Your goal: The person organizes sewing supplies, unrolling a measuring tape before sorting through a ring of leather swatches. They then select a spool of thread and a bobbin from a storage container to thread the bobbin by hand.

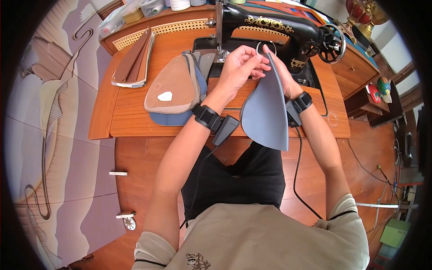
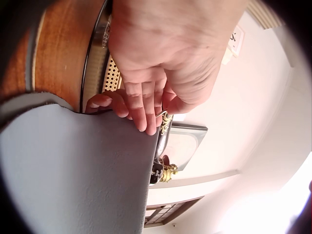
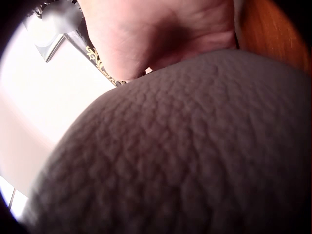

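Note:
A curved blue-grey leather piece (image 1: 265, 108) hangs from the hands over the table's front edge, its pebbled side filling the right wrist view. My right hand (image 1: 284, 76) holds its upper end, palm against the right side; most of those fingers are hidden behind it. At the top of the leather, my left hand (image 1: 240, 69) pinches a thin metal ring (image 1: 257, 47) between thumb and fingers. In the left wrist view a short bit of the ring (image 2: 161, 114) shows at the left thumb tip, close beside the leather's edge.
A black sewing machine (image 1: 265, 22) with gold decoration stands behind the hands on the wooden table (image 1: 130, 121). Left of them lie stacked brown and blue leather pieces (image 1: 173, 87) with a white tag, and brown strip samples (image 1: 132, 60). A handwheel (image 1: 332, 43) sits at right.

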The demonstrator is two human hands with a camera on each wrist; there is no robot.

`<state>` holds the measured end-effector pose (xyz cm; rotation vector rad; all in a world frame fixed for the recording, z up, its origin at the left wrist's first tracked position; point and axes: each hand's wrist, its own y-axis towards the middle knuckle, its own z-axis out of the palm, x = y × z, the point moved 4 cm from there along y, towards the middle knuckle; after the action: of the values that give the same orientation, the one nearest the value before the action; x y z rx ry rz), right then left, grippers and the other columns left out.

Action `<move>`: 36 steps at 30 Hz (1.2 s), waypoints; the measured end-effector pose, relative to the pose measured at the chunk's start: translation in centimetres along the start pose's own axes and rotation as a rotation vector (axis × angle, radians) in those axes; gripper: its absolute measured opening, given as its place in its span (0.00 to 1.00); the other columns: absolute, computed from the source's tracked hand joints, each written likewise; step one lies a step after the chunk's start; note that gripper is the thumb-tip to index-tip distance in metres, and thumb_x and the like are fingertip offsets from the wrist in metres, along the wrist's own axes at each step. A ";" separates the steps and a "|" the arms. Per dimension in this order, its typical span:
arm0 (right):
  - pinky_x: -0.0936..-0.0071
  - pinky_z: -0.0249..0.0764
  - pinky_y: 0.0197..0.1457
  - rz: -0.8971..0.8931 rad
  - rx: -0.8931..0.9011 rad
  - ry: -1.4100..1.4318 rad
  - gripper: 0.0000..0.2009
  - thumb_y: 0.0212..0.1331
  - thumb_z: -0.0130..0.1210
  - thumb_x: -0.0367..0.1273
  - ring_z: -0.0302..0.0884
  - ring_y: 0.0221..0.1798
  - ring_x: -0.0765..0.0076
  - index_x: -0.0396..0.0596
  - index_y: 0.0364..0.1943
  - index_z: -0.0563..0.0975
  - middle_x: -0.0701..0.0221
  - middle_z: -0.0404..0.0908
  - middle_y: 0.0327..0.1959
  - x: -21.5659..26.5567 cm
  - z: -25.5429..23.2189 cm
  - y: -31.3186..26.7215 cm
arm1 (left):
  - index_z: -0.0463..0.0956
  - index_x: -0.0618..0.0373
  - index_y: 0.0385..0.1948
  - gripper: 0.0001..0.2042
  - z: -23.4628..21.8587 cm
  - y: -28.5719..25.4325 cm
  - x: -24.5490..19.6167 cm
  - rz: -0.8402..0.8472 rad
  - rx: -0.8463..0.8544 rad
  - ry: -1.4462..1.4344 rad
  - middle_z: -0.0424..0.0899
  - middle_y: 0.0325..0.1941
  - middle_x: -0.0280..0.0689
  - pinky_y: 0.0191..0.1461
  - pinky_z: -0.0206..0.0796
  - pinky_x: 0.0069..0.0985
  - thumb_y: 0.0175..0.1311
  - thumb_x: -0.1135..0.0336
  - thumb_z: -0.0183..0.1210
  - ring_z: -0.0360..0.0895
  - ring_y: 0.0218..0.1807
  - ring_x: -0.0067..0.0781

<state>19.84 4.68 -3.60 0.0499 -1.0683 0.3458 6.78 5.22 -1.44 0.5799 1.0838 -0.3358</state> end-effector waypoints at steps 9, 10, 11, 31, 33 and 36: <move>0.87 0.60 0.22 -0.101 -0.143 -0.154 0.25 0.64 0.43 0.58 0.62 0.21 0.87 0.54 0.22 0.69 0.83 0.64 0.18 1.3 -0.3 -0.6 | 0.70 0.60 0.36 0.06 0.8 -0.2 -0.1 0.035 0.095 0.044 0.82 0.42 0.46 0.44 0.76 0.24 0.66 0.68 0.54 0.82 0.45 0.33; 0.87 0.60 0.22 -0.101 -0.141 -0.155 0.25 0.64 0.43 0.58 0.62 0.21 0.87 0.54 0.22 0.69 0.83 0.64 0.18 1.4 -0.4 -0.7 | 0.70 0.60 0.36 0.06 0.8 -0.1 0.1 0.024 0.098 0.042 0.82 0.42 0.45 0.44 0.76 0.24 0.66 0.68 0.55 0.82 0.45 0.33; 0.87 0.60 0.22 -0.098 -0.137 -0.152 0.26 0.65 0.40 0.59 0.62 0.22 0.86 0.54 0.22 0.69 0.83 0.64 0.18 1.6 0.0 -1.0 | 0.70 0.60 0.36 0.06 0.8 -0.2 0.1 0.013 0.100 0.041 0.82 0.42 0.45 0.44 0.76 0.24 0.66 0.68 0.55 0.82 0.45 0.32; 0.86 0.67 0.30 -0.078 -0.043 -0.078 0.24 0.64 0.44 0.58 0.67 0.26 0.84 0.54 0.27 0.72 0.81 0.68 0.22 1.6 1.3 -1.7 | 0.73 0.63 0.40 0.08 0.4 -0.1 -0.4 0.129 0.024 -0.005 0.83 0.38 0.44 0.40 0.76 0.22 0.65 0.68 0.57 0.82 0.39 0.31; 0.86 0.63 0.28 -0.144 -0.123 -0.164 0.24 0.65 0.44 0.56 0.63 0.23 0.84 0.54 0.22 0.68 0.82 0.64 0.20 1.8 1.0 -1.5 | 0.73 0.62 0.40 0.08 0.4 -0.2 -0.5 0.134 0.031 -0.003 0.83 0.38 0.43 0.39 0.75 0.22 0.65 0.68 0.57 0.82 0.39 0.31; 0.85 0.58 0.26 -0.221 -0.109 -0.239 0.25 0.66 0.43 0.55 0.57 0.21 0.83 0.54 0.17 0.62 0.82 0.59 0.17 1.9 0.3 -0.9 | 0.73 0.62 0.40 0.08 0.3 -0.2 -0.3 0.066 0.083 0.085 0.82 0.39 0.43 0.42 0.73 0.22 0.65 0.69 0.57 0.82 0.40 0.32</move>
<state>20.68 4.22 -1.66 0.1134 -1.3035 0.0826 6.75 4.88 -1.15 0.7074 1.1335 -0.3014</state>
